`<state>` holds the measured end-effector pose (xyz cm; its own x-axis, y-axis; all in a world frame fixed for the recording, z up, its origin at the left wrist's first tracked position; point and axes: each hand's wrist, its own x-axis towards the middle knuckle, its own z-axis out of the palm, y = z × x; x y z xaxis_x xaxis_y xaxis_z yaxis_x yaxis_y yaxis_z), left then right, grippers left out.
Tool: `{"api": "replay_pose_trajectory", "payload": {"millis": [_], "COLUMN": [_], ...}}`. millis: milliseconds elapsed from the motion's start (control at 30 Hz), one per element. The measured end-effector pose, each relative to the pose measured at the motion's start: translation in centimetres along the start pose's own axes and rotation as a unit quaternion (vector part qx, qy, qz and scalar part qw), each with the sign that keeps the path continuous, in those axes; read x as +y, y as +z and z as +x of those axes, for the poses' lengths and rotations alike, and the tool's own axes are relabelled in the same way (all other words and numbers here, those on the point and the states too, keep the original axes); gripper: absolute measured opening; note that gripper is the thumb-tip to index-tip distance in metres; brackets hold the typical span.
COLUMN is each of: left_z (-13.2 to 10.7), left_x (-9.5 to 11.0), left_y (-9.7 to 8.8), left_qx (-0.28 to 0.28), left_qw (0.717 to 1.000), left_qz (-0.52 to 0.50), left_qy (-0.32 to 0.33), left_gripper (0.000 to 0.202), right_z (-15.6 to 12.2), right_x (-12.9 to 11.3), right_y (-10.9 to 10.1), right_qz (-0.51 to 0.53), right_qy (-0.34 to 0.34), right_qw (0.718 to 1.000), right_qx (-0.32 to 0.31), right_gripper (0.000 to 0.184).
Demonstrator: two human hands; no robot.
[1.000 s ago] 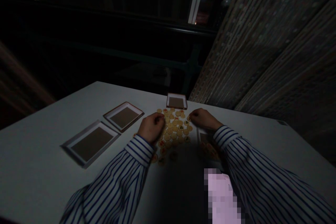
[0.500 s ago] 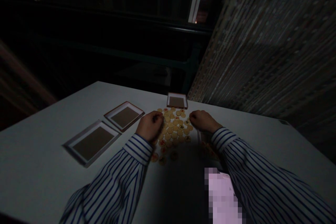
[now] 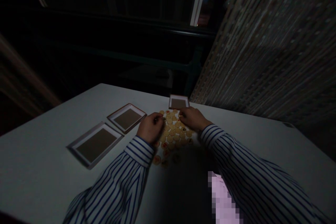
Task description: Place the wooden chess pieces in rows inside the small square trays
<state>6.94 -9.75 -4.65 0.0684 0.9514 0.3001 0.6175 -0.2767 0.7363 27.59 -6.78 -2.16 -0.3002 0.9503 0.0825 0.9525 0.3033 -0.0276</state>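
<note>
in the head view, the left hand (image 3: 151, 128) is resting knuckles up at the left edge of the pile of round yellow discs (image 3: 175, 131), its fingers curling in tight toward the thumb. the dim light is hiding whether they are pinching a disc. the right hand (image 3: 193, 119) is reaching over the pile's far right part, palm down and fingers bending onto the discs there; i cannot tell whether it is gripping one. both forearms, in striped sleeves (image 3: 136, 162), are coming in from the near side and shading the pile's near discs. the pile is lying on a white table (image 3: 39, 171). a small square tray (image 3: 179, 102) is sitting just beyond the pile. a middle tray (image 3: 127, 118) and the largest tray (image 3: 96, 144) are lying to its left, the largest farther off. a brick wall (image 3: 262, 59) is rising to the pile's right.
</note>
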Motion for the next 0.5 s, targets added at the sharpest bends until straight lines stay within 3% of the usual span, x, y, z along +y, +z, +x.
{"api": "replay_pose_trajectory", "payload": {"millis": [233,300,367,500], "left_z": [-0.2,-0.2,-0.2,-0.2], "left_x": [0.2,0.2,0.2,0.1], "left_y": [-0.3,-0.3,-0.3,-0.1], "left_qx": [0.004,0.002,-0.001,0.009], "left_qw": [0.999,0.999,0.999,0.999], "left_qz": [0.032,0.030,0.022,0.004], "left_qy": [0.012,0.017,0.024,0.049], "left_gripper": [0.027,0.026,0.026,0.023], "right_z": [0.5,0.7,0.7,0.1], "right_x": [0.1,0.0,-0.3,-1.4], "right_y": [0.3,0.2,-0.1,-1.2], "right_qz": [0.043,0.122,0.272,0.525], "right_qy": [0.001,0.014,0.045,0.086], "right_qw": [0.999,0.992,0.961,0.847], "right_qx": [0.021,0.028,0.025,-0.006], "right_gripper": [0.021,0.020,0.018,0.014]}}
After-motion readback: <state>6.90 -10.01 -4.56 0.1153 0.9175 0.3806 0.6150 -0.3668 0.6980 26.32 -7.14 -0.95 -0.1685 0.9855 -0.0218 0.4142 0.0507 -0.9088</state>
